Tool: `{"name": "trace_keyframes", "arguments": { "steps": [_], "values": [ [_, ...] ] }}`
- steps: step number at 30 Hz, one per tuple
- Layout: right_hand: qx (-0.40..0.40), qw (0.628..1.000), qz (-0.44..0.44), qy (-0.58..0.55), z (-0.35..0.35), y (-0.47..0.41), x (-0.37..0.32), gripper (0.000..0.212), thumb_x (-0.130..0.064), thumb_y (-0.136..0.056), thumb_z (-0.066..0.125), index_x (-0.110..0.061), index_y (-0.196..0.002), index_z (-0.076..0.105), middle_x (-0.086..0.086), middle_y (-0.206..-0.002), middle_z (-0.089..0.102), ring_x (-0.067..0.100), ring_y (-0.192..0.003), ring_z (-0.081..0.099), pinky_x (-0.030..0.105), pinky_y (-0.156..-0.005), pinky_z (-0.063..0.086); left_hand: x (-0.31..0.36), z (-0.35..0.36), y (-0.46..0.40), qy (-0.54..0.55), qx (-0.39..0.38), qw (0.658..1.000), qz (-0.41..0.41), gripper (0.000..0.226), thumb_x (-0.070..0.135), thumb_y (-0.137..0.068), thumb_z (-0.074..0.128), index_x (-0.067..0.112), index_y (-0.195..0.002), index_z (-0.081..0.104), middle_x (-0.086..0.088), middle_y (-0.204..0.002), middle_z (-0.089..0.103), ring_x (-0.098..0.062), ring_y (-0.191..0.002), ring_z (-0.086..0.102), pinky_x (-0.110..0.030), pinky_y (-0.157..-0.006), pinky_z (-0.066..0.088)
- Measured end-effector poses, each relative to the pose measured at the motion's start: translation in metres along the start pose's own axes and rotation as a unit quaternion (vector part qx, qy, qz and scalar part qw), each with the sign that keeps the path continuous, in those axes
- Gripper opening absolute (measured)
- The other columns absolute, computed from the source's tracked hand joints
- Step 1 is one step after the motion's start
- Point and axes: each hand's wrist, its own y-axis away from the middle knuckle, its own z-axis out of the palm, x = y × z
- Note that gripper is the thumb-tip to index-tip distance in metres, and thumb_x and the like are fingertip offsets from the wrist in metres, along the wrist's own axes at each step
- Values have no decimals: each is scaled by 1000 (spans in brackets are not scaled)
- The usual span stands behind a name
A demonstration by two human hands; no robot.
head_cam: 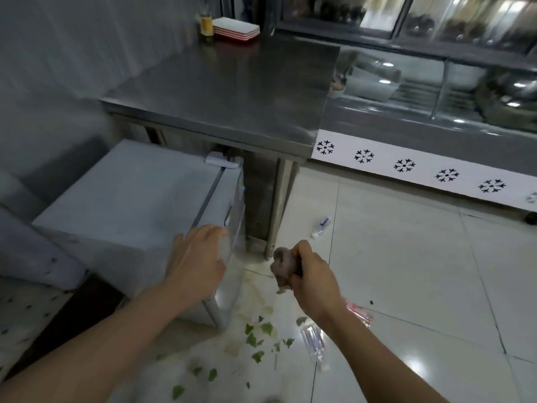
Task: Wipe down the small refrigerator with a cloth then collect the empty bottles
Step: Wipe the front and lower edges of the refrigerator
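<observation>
Small white refrigerator (128,199) on the floor beside a steel tabletop (232,91), left hand (197,257) spread open over its front top corner, right hand (308,271) clenched around a bunched cloth (283,264), three empty bottles on the floor tiles: one (321,225) near the table leg, two (312,341) (359,312) under the right forearm, green leaf scraps (258,338) near the refrigerator's front.

My right forearm covers part of the red-labelled bottle (359,312) on the floor. My right hand (309,271) hides most of the cloth (283,264). The display case (436,82) contents are blurred and cannot be identified.
</observation>
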Motion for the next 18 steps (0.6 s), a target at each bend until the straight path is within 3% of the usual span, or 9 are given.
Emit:
{"name": "trace_keyframes", "arguments": {
  "steps": [4, 8, 14, 18],
  "values": [
    [-53, 998, -25, 9, -6, -53, 22, 38, -4, -86, 50, -37, -81, 33, -9, -77, 58, 8, -67, 56, 20, -53, 39, 5, 21, -28, -22, 29, 998, -58, 48, 14, -73, 65, 17, -119, 52, -1, -123, 54, -24, -114, 48, -39, -93, 32],
    [-89, 996, -24, -17, -6, -86, 41, 32, -6, -90, 48, -35, -84, 34, -6, -82, 60, 9, -71, 60, 29, -64, 53, 13, 33, -44, -35, 26, 995, -91, 55, 8, -65, 70, 14, -118, 56, -6, -125, 55, -28, -114, 50, -42, -90, 37],
    [-125, 989, -81, -19, 2, -136, 58, 22, -10, -93, 47, -28, -92, 34, -1, -85, 59, 7, -67, 57, 16, -53, 42, 25, 39, -51, -12, 78, 986, -147, 68, -12, -54, 64, 10, -118, 59, -7, -131, 55, -30, -119, 52, -47, -89, 40],
    [-162, 978, -131, -34, 2, -171, 65, 17, -13, -93, 52, -20, -100, 38, 3, -93, 57, 19, -80, 59, 29, -66, 52, 39, 52, -50, -32, 96, 969, -225, 73, -11, -54, 67, 9, -124, 57, -9, -130, 56, -32, -117, 53, -47, -91, 39]
  ]
}}
